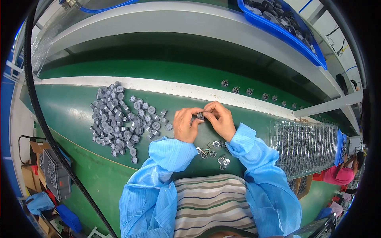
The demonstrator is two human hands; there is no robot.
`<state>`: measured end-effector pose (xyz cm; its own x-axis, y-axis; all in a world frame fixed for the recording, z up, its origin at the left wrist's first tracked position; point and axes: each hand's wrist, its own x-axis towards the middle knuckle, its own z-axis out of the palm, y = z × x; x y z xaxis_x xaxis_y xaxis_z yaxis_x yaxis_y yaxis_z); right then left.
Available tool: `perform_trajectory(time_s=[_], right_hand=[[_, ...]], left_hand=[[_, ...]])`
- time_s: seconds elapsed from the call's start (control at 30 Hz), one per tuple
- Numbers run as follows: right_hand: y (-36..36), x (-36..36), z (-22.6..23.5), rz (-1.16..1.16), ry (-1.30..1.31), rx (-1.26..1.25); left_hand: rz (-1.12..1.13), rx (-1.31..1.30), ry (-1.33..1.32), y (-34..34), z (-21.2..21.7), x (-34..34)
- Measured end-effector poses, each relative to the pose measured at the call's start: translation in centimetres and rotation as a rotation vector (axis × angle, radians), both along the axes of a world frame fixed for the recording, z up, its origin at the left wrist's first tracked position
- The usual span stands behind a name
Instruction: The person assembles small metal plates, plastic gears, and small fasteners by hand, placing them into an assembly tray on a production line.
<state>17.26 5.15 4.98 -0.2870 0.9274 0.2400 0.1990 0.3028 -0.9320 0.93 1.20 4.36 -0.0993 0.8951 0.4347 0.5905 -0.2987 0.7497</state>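
Note:
Over the green worktable, both my hands meet at one small dark round part, with metallic glints on it. My left hand is closed, pinching the part from its left side between thumb and fingers. From the other side my right hand is closed on it too, fingertips bent over its top. Fingers cover much of the part, so its details are hidden. Just below the hands lie several small shiny metal pieces. To the left is a big heap of grey round caps, its loose ones reaching toward my left hand.
Clear plastic trays full of small parts stand at the right. Single metal parts sit in a row on the green strip beyond the white rail. A blue bin rests on the upper shelf. A black cable crosses the left side.

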Motion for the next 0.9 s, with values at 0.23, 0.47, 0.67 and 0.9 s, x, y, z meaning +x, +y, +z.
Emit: perform_trajectory(time_s=[0.23,0.47,0.67,0.9], right_hand=[[0.1,0.1,0.5,-0.024,-0.16,0.385],[0.6,0.7,-0.2,0.053,0.034,-0.055],[-0.1,0.2,0.5,-0.019,-0.238,0.496],[0.0,0.6,1.6,0.031,-0.166,0.113]], left_hand=[[-0.044,-0.148,-0.343,0.0,-1.3,0.7],[-0.08,-0.307,-0.597,0.2,-1.1,0.8],[-0.059,-0.254,-0.513,0.0,-1.2,0.8],[-0.075,-0.368,-0.602,0.1,-0.9,0.8]])
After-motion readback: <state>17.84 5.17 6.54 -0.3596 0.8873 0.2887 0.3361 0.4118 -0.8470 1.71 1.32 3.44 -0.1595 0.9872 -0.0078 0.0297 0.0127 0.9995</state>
